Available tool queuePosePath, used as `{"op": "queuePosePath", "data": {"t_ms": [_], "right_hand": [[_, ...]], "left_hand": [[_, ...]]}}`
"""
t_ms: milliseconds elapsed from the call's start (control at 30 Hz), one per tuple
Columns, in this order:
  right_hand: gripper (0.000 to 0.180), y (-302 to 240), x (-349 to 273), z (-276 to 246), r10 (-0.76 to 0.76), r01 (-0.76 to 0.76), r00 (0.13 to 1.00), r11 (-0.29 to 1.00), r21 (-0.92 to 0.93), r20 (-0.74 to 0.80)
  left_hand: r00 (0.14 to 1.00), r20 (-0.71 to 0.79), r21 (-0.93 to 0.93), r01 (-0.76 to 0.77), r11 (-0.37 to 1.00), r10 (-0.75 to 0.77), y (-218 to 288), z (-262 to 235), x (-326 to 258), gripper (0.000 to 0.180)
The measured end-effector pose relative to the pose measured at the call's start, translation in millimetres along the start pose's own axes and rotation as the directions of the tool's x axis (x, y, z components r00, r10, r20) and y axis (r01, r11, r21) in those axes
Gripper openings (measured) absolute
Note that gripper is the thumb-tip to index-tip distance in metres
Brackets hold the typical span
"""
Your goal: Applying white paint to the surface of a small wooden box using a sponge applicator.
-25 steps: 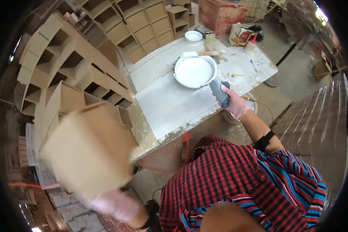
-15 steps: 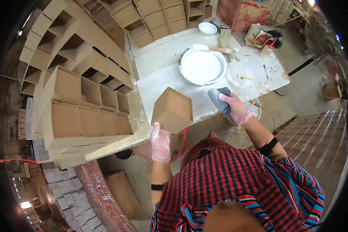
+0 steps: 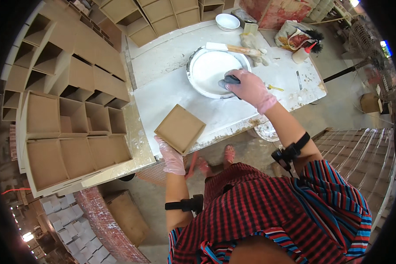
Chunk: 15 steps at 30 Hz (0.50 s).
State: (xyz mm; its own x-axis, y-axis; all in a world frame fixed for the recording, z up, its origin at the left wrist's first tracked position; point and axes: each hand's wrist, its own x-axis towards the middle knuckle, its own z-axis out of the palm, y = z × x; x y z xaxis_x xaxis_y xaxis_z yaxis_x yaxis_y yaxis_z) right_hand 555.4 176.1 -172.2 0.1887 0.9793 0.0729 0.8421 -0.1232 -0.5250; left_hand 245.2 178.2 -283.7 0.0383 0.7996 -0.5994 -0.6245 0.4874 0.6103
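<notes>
At the table's near edge, my left hand (image 3: 170,155), in a thin clear pinkish glove, grips a plain brown square box (image 3: 180,128) from below. One flat, rimmed face of the box is turned up toward me. My right hand (image 3: 251,90), gloved the same way, pinches a bunched grey cloth (image 3: 229,82) over the right part of a round basin (image 3: 192,82). White liquid (image 3: 209,66) fills the basin, and the cloth is at its surface; I cannot tell how far it dips in. Across the far rim lies a brush (image 3: 240,49) with a wooden handle.
Stacked brown boxes (image 3: 77,152) crowd the left of the white-smeared table (image 3: 156,94); more stand at the back. A white bowl (image 3: 227,22), a red-capped bottle (image 3: 301,55) and a yellow-handled brush (image 3: 275,88) lie beyond. A bucket (image 3: 267,131) stands below the front edge.
My right hand has carried the grey cloth from the table's front edge up and left to the basin. My left hand has turned and lowered the box, so its rimmed face now shows more.
</notes>
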Motion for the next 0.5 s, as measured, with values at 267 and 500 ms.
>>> {"op": "queuePosePath", "data": {"t_ms": [267,500], "right_hand": [[0.027,26.8,52.4,24.3,-0.108,0.186,0.97,0.908,-0.375,0.22],[0.036,21.5,68.6,5.5,0.041,0.019,0.964,0.975,-0.221,0.263]], "left_hand": [[0.996,-0.092,0.004,0.0,1.0,0.001,-5.6,-12.4,11.5,0.062],[0.996,-0.086,-0.038,0.009,0.999,-0.012,4.6,1.0,-1.3,0.059]]}}
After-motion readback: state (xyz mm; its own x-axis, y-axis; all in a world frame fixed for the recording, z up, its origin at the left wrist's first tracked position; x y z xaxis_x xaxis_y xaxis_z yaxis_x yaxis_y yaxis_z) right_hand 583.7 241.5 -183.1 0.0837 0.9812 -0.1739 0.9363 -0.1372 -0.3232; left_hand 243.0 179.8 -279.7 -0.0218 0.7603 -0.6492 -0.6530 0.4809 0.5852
